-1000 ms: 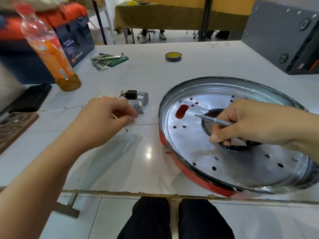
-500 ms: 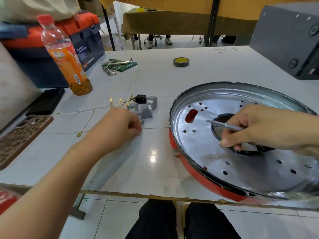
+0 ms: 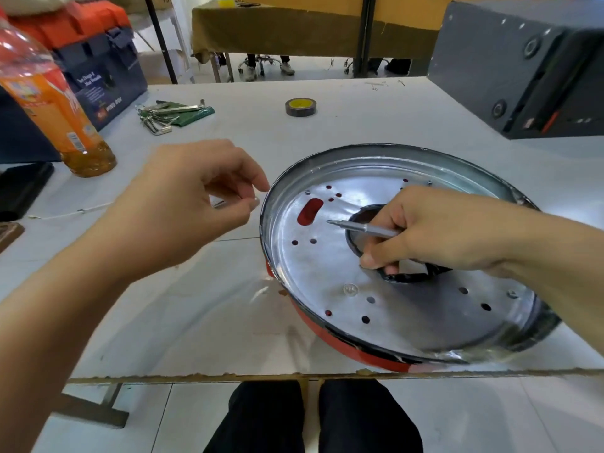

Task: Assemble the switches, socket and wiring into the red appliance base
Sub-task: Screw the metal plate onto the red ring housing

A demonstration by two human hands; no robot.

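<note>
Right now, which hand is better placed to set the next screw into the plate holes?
Left. The left hand pinches a small metal part, seemingly a screw, beside the red base's rim. The right hand already grips the screwdriver over the plate.

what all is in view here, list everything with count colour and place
appliance base: 1, red outside, silver plate inside, table right
screwdriver: 1, silver, in right hand over the base
tape roll: 1, dark with yellow core, table far centre
hex keys: a bunch, metal, on a green holder, table far left
bottle: 1, orange drink, table left
toolbox: 1, orange and dark blue, far left
wire: 1, white, table left
box: 1, dark grey, far right
left hand: pinching something small, too small to tell
right hand: holds the screwdriver
</note>
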